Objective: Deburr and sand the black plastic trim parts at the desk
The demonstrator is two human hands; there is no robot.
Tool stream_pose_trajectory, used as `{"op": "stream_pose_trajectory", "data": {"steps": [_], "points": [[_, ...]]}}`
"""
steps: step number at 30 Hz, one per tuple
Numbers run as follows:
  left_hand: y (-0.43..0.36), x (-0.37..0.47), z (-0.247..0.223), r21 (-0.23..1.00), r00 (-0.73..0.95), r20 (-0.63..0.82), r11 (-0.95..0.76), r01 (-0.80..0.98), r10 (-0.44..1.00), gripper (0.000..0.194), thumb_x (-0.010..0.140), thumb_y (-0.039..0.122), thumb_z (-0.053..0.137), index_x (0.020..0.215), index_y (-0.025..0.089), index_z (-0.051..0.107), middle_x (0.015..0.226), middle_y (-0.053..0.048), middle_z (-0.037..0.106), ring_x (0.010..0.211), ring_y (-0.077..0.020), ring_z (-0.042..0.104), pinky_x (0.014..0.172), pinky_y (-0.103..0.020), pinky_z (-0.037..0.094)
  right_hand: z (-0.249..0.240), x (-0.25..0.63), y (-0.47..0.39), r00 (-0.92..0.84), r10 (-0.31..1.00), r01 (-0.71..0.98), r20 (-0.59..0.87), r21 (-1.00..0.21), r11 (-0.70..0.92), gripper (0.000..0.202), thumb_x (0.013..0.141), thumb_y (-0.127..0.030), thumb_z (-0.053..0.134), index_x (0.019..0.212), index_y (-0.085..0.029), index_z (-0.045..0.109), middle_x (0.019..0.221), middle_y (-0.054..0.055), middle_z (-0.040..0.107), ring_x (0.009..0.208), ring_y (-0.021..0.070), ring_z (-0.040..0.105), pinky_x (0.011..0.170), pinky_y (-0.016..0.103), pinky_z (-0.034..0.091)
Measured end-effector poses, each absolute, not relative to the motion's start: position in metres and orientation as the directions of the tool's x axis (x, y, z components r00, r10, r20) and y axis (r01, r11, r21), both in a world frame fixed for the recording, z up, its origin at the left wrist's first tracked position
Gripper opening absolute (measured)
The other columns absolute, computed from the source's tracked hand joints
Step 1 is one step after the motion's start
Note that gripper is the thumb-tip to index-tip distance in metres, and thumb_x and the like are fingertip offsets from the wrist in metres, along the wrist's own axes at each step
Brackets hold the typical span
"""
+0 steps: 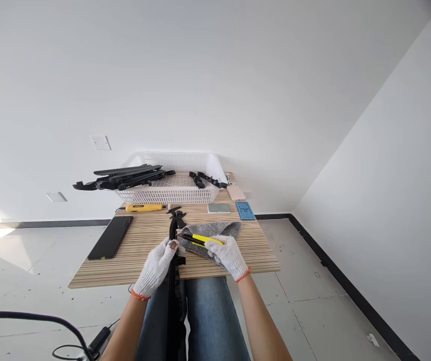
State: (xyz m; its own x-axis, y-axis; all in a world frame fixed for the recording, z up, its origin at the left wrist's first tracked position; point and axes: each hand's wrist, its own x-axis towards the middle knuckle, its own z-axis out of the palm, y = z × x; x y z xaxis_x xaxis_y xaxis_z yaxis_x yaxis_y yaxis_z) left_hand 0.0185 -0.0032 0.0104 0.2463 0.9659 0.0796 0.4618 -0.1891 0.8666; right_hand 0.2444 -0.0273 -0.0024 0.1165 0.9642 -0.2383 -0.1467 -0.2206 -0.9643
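Observation:
In a white knit glove, my left hand [158, 265] grips a long black plastic part [173, 231] that runs from the tabletop down over my lap. My right hand [227, 253], gloved too, is closed around a yellow and black utility knife [202, 239]. The knife's tip points left and lies close to the black part, just above my left thumb. Whether the blade touches the part is too small to tell. Beneath the knife and right hand lies a grey cloth [211, 230] on the wooden table [144, 253].
A white plastic basket [170, 195] at the back holds several black parts [133, 176], some jutting over its left side. Around the table lie a yellow tool [144, 207], a black tablet-like slab [111, 237], a grey phone-like slab [219, 208], a pink phone [235, 192] and a blue card [245, 210].

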Motion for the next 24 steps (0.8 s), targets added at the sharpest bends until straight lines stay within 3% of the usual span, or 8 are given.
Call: {"op": "stream_pose_trajectory", "data": {"steps": [6, 9, 12, 15, 20, 24], "points": [[-0.001, 0.018, 0.007, 0.887, 0.258, 0.081, -0.188, 0.421, 0.963, 0.065, 0.097, 0.079, 0.041, 0.089, 0.022, 0.071, 0.101, -0.009, 0.080, 0.105, -0.0317, 0.071, 0.100, -0.043, 0.054, -0.008, 0.245, -0.027, 0.169, 0.954, -0.155, -0.247, -0.963, -0.221, 0.045, 0.062, -0.052, 0.089, 0.083, -0.013, 0.078, 0.051, -0.002, 0.060, 0.038, 0.0052, 0.039, 0.037, 0.020, 0.026], [0.001, 0.019, 0.009, 0.928, 0.246, 0.089, -0.170, 0.333, 0.965, 0.060, 0.094, 0.077, 0.049, 0.104, 0.022, 0.071, 0.110, -0.010, 0.081, 0.113, -0.0320, 0.070, 0.105, -0.043, 0.053, -0.007, 0.247, -0.027, 0.174, 0.950, -0.194, -0.261, -0.954, -0.227, 0.046, 0.059, -0.051, 0.091, 0.082, -0.013, 0.077, 0.051, -0.001, 0.061, 0.038, 0.0055, 0.040, 0.037, 0.019, 0.027], [0.008, 0.023, 0.017, 0.948, 0.219, 0.067, -0.131, 0.290, 0.973, 0.061, 0.092, 0.076, 0.052, 0.118, 0.023, 0.067, 0.112, -0.009, 0.081, 0.115, -0.0313, 0.071, 0.107, -0.043, 0.053, -0.004, 0.251, -0.026, 0.296, 0.919, -0.324, -0.259, -0.933, -0.158, 0.050, 0.057, -0.058, 0.089, 0.076, -0.015, 0.074, 0.051, 0.000, 0.061, 0.036, 0.0045, 0.038, 0.035, 0.019, 0.024], [0.021, 0.029, 0.029, 0.936, 0.225, 0.101, -0.170, 0.309, 0.969, 0.058, 0.091, 0.076, 0.050, 0.107, 0.023, 0.068, 0.107, -0.009, 0.080, 0.106, -0.0285, 0.071, 0.101, -0.040, 0.055, -0.002, 0.254, -0.025, 0.336, 0.893, -0.397, -0.298, -0.905, -0.153, 0.051, 0.057, -0.061, 0.088, 0.074, -0.016, 0.073, 0.052, 0.001, 0.062, 0.036, 0.0047, 0.039, 0.035, 0.018, 0.023], [0.038, 0.036, 0.039, 0.930, 0.180, 0.103, -0.159, 0.331, 0.978, 0.059, 0.088, 0.080, 0.050, 0.082, 0.023, 0.064, 0.083, -0.006, 0.074, 0.082, -0.0233, 0.066, 0.077, -0.034, 0.055, 0.000, 0.254, -0.026, 0.302, 0.904, -0.372, -0.304, -0.910, -0.182, 0.051, 0.056, -0.059, 0.090, 0.075, -0.016, 0.073, 0.050, -0.001, 0.060, 0.036, 0.0042, 0.038, 0.035, 0.017, 0.023], [0.030, 0.033, 0.030, 0.927, 0.127, 0.107, -0.145, 0.347, 0.986, 0.058, 0.089, 0.079, 0.050, 0.078, 0.024, 0.062, 0.081, -0.004, 0.073, 0.086, -0.0241, 0.068, 0.085, -0.034, 0.056, 0.002, 0.255, -0.029, 0.271, 0.918, -0.357, -0.290, -0.916, -0.184, 0.051, 0.055, -0.059, 0.089, 0.075, -0.014, 0.073, 0.050, -0.001, 0.060, 0.036, 0.0042, 0.038, 0.036, 0.018, 0.022]]}}
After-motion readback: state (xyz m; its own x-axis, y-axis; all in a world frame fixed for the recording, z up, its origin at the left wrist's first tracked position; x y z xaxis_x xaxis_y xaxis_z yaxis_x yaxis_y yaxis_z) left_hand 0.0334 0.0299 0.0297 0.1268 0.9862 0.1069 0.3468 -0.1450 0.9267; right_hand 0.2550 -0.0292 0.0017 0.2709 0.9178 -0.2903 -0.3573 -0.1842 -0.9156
